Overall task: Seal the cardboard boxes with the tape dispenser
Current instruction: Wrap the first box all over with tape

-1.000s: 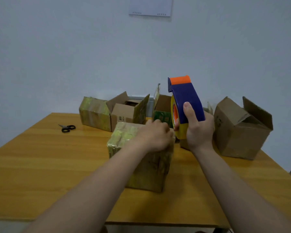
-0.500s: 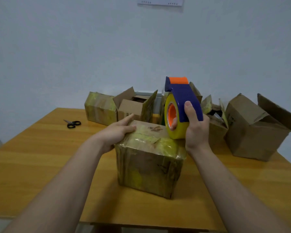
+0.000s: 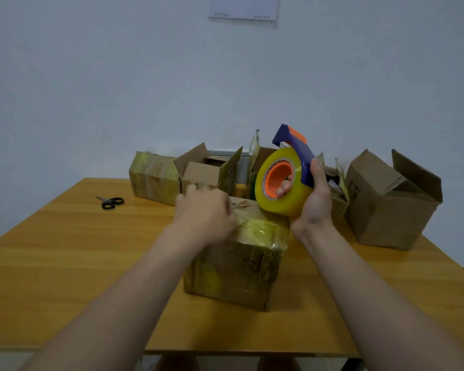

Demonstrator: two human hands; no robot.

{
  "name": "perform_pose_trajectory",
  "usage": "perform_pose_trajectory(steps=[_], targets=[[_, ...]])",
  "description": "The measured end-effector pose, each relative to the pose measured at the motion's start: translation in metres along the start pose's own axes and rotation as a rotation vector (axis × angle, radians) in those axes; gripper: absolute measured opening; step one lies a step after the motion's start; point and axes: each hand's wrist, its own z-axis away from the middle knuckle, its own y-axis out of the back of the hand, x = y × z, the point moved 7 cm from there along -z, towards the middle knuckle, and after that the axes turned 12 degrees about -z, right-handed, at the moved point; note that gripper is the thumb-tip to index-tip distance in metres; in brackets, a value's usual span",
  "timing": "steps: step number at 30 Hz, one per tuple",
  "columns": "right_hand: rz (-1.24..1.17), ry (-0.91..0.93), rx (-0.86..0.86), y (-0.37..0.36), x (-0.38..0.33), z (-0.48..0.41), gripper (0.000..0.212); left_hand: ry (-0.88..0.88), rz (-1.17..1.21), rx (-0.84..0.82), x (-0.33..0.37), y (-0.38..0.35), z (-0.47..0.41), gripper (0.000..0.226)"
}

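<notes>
Sealing under way: a person's right hand [image 3: 312, 207] grips the tape dispenser [image 3: 287, 180] by its blue handle, fingers hooked through the orange core. It is raised just above the far right corner of a tape-wrapped box [image 3: 236, 266] at the middle of the desk [image 3: 65, 250]. The left hand [image 3: 204, 215] rests on that box's top, but blur hides whether its fingers lie flat or curled. Another taped box [image 3: 153, 178] stands at the back left. A large open box [image 3: 386, 204] at the right and several more behind show flaps up, so most sealing appears left to do.
</notes>
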Motion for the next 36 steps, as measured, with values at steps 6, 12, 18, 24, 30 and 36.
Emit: perform_pose_trajectory(steps=[6,12,18,24,30,36], targets=[[0.166,-0.002,-0.05,0.003,-0.024,-0.002,0.056,-0.047,0.018,-0.172,0.072,-0.014,0.027,0.119],[0.276,-0.14,-0.273,0.001,-0.067,-0.006,0.072,-0.343,0.144,-0.253,0.063,-0.016,0.034,0.102],[0.238,-0.39,-0.403,-0.001,-0.095,0.003,0.065,-0.621,0.328,-0.41,0.054,-0.003,0.041,0.086],[0.283,-0.573,-0.56,-0.009,-0.085,0.024,0.064,-0.705,0.531,-0.548,0.044,0.011,0.039,0.069],[0.37,-0.604,-0.705,-0.019,-0.07,0.03,0.057,-0.197,1.495,-0.399,0.002,0.017,0.014,0.031],[0.378,-0.587,-0.749,-0.024,-0.062,0.022,0.054,0.107,1.79,-0.541,0.001,0.012,0.017,0.047]])
